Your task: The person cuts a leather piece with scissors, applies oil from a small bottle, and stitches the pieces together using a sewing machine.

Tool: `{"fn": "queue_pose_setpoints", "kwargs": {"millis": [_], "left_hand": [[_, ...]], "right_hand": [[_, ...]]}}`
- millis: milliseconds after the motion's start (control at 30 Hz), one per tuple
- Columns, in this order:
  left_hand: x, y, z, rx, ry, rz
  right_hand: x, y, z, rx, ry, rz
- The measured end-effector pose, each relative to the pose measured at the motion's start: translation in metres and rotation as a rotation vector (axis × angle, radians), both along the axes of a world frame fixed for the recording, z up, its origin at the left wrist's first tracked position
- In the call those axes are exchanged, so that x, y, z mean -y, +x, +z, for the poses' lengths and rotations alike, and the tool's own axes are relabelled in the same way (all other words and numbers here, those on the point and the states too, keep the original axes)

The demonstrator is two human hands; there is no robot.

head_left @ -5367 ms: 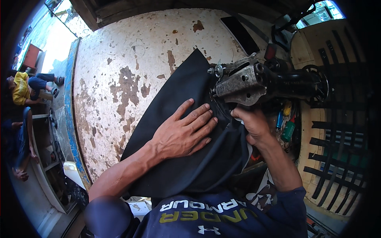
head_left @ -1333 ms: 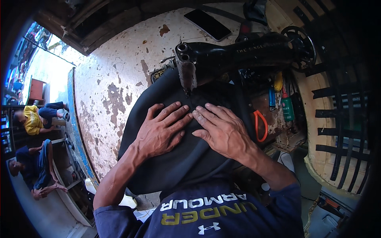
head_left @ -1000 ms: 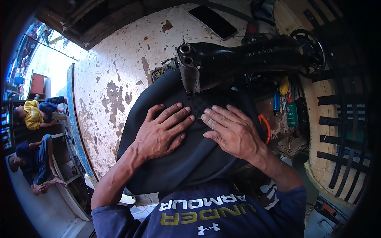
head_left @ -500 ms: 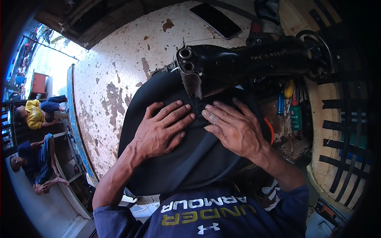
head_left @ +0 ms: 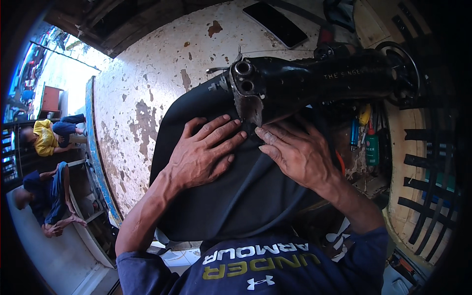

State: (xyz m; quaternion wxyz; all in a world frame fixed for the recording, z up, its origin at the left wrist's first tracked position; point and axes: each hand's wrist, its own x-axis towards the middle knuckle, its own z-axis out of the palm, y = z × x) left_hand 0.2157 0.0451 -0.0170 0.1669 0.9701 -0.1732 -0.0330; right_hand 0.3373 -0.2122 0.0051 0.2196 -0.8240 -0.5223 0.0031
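A black sewing machine (head_left: 305, 81) stands across the table, its head end toward the middle. Dark cloth (head_left: 221, 211) lies beneath that end and spreads back toward my body. My left hand (head_left: 204, 152) rests flat on the cloth just left of the machine's head, fingers spread. On the other side, my right hand (head_left: 300, 160) lies flat with its fingers stretched forward, some partly hidden by the machine's arm. Its index fingertip is close to the needle area. The needle itself cannot be made out. Neither hand grips the cloth.
Beyond the machine lies a black phone (head_left: 275, 25) on the worn, peeling tabletop (head_left: 132, 98). A green bottle (head_left: 372, 147) and a blue tool (head_left: 354, 132) sit at the right. Two people (head_left: 49, 132) sit off to the left, past the table's blue edge (head_left: 101, 152).
The whole view has shifted slightly. My right hand has slid forward, its fingers further under the machine's arm. A metal lever now sticks out more clearly from the machine's left end.
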Motion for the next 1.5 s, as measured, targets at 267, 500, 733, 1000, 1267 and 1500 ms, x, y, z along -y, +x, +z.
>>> {"fn": "queue_pose_setpoints", "kwargs": {"millis": [267, 500, 733, 1000, 1267, 1500], "left_hand": [[-0.007, 0.007, -0.001, 0.037, 0.013, -0.016], [-0.013, 0.013, -0.003, 0.062, 0.011, -0.028], [-0.019, 0.022, -0.002, 0.060, 0.020, -0.044], [0.002, 0.010, -0.001, 0.123, 0.001, 0.076], [0.029, -0.013, -0.005, 0.034, -0.144, 0.228], [0.033, -0.012, -0.008, 0.127, -0.182, 0.225]], "right_hand": [[-0.004, 0.004, 0.002, -0.017, 0.010, -0.003], [-0.008, 0.006, 0.000, -0.022, -0.005, -0.020], [-0.010, 0.010, 0.002, 0.040, -0.024, -0.020], [-0.015, 0.016, 0.008, -0.039, -0.060, 0.010], [-0.020, 0.034, 0.006, 0.099, 0.131, -0.266], [-0.021, 0.069, -0.016, 0.429, -0.058, -0.033]]}}
